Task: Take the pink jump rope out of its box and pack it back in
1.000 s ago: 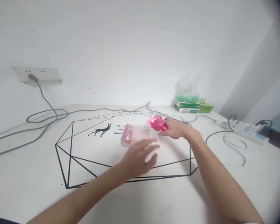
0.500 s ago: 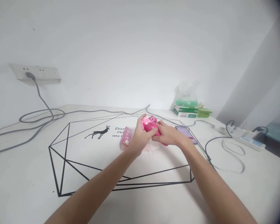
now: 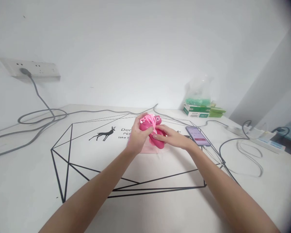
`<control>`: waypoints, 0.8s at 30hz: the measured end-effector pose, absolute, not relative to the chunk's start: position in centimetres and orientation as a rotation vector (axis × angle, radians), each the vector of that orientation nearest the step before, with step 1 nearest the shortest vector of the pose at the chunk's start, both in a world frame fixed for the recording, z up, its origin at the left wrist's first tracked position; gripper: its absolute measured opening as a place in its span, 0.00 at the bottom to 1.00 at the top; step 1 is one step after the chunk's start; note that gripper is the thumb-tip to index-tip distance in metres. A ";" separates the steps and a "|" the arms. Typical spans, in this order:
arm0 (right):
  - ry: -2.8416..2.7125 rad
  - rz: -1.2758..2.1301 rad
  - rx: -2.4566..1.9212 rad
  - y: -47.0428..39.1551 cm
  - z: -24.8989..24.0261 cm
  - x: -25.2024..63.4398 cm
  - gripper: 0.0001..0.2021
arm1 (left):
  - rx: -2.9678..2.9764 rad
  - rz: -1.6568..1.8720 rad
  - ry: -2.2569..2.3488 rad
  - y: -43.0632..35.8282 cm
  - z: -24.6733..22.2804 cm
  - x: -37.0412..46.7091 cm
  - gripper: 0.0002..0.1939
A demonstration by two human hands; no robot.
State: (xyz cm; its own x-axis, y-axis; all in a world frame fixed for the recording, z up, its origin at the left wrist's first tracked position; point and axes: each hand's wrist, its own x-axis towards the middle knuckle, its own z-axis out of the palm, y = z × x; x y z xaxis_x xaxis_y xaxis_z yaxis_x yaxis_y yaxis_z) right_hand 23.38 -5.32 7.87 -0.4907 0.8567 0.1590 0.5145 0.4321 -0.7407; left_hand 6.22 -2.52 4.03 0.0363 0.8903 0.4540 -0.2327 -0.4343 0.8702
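Both hands meet over the middle of the table around a pink skipping rope (image 3: 153,121), a bundle of light pink cord with dark pink, rounded handle parts, one bearing a round eye. My left hand (image 3: 137,136) wraps its left side, thumb across the front. My right hand (image 3: 171,136) grips the lower right part, fingers curled on the dark pink piece. Beneath them lies a clear and pink plastic bag (image 3: 149,149), mostly covered by the hands.
A phone (image 3: 197,136) with a lit screen lies right of my right hand. Green-and-white boxes (image 3: 196,110) carry a plastic bag (image 3: 199,89) at the back right. Grey cables (image 3: 97,111) run along the back, and a power strip (image 3: 266,144) sits at the right.
The rope bundle has been turned, so its light pink loops now face me. My right hand has shifted to the lower dark pink part. The view has tilted slightly.
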 end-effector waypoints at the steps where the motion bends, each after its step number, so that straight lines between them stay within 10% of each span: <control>1: -2.124 0.940 -1.133 -5.4 7.8 23.3 0.22 | 1.380 1.563 0.684 -2.2 4.0 6.0 0.30; 24: -1.770 1.118 -1.072 -4.6 5.8 22.4 0.21 | 0.913 1.548 0.419 -0.8 3.9 5.1 0.24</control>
